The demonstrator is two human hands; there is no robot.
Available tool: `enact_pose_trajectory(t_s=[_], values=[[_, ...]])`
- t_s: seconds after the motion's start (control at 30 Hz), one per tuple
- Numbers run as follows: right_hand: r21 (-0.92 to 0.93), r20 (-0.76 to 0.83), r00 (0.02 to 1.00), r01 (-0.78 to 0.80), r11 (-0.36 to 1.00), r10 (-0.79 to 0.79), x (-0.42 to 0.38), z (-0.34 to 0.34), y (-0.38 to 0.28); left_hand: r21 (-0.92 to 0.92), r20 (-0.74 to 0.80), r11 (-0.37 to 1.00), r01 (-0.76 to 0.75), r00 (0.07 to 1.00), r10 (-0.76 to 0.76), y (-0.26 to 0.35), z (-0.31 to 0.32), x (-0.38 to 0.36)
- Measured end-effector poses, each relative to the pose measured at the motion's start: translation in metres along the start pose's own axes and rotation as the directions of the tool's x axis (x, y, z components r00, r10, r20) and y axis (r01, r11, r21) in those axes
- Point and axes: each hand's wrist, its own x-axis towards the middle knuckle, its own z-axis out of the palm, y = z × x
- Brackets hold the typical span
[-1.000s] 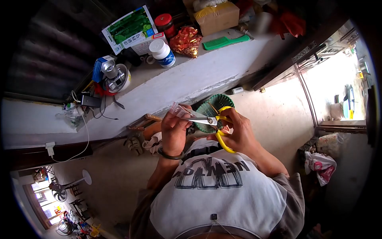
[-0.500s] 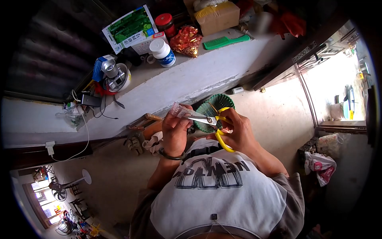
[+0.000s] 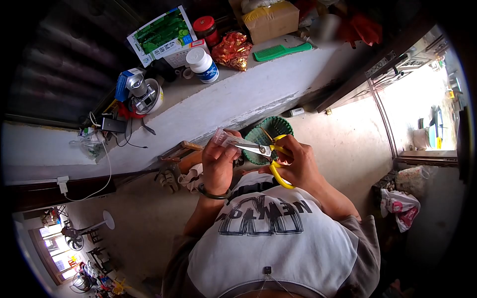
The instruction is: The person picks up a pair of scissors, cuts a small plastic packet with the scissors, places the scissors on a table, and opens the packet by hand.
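Note:
Yellow-handled scissors [image 3: 275, 154] are gripped in my right hand [image 3: 299, 161], blades slightly parted and pointing left. My left hand [image 3: 218, 161], with a dark bangle at the wrist, pinches a small clear plastic packet [image 3: 222, 137] with faint pinkish print. The blades reach the packet's lower right side, close to my left fingertips. Below and beyond the scissors stands a green woven basket [image 3: 280, 126] on the floor, partly covered by my right hand and the scissors.
On the ledge ahead are a white bottle [image 3: 202, 64], a green comb [image 3: 282, 51], a cardboard box [image 3: 271, 24] and a red-gold bag [image 3: 232, 51]. Shoes [image 3: 191, 177] lie on the floor to the left. Plastic bags [image 3: 400, 206] sit by the doorway at right.
Both hands stay in nearly the same place. The scissors' handles and blades have shifted very slightly; the packet remains in my left hand.

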Motion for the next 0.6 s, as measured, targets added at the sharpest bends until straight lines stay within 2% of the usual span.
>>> enact_pose_trajectory(t_s=[0.13, 0.23, 0.33, 0.6], values=[[0.039, -0.034, 0.999, 0.035, 0.999, -0.033, 0.0004, 0.001, 0.0009, 0.012, -0.001, 1.0, 0.003, 1.0, -0.003, 0.0003, 0.0009, 0.0002], [-0.003, 0.005, 1.0, -0.017, 1.0, 0.017, 0.0007, -0.0011, -0.0008, 0.019, -0.001, 1.0, 0.0, 1.0, 0.0, 0.0006, 0.0018, 0.0005], [0.069, -0.03, 0.999, 0.02, 0.997, -0.017, 0.0011, 0.0019, -0.0017, 0.022, 0.003, 1.0, 0.0, 1.0, 0.0, 0.0007, 0.0018, 0.001], [-0.014, -0.025, 1.0, -0.004, 1.0, 0.004, 0.0015, 0.0007, 0.0036, 0.005, 0.023, 1.0, -0.004, 1.0, 0.004, 0.0006, 0.0013, 0.0026]])
